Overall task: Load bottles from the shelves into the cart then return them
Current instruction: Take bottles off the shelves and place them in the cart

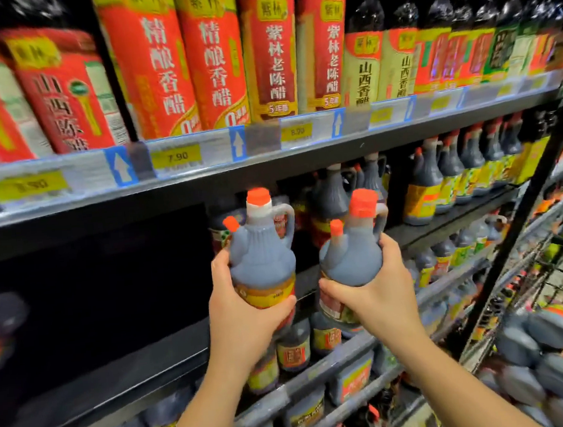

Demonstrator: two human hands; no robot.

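Orange-capped, the left vinegar jug (262,268) is clamped in your left hand (244,316) and the right vinegar jug (351,258) in your right hand (379,293), both before the middle shelf (447,223); keep them upright and seat one at a time.

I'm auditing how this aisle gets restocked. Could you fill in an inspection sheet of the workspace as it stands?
Surface: middle shelf, with a dark gap on its left part and jug bottles standing further right.
Job's things: left bottle and right bottle, dark with orange caps, held upright in front of the shelf; piled bottles lie in the cart.
Clutter: nothing seen.
Hands: left hand grips the left bottle's body; right hand grips the right bottle's body.
Cables: nothing seen.
Surroundings: red-labelled bottles on the upper shelf, yellow price tags on its edge.
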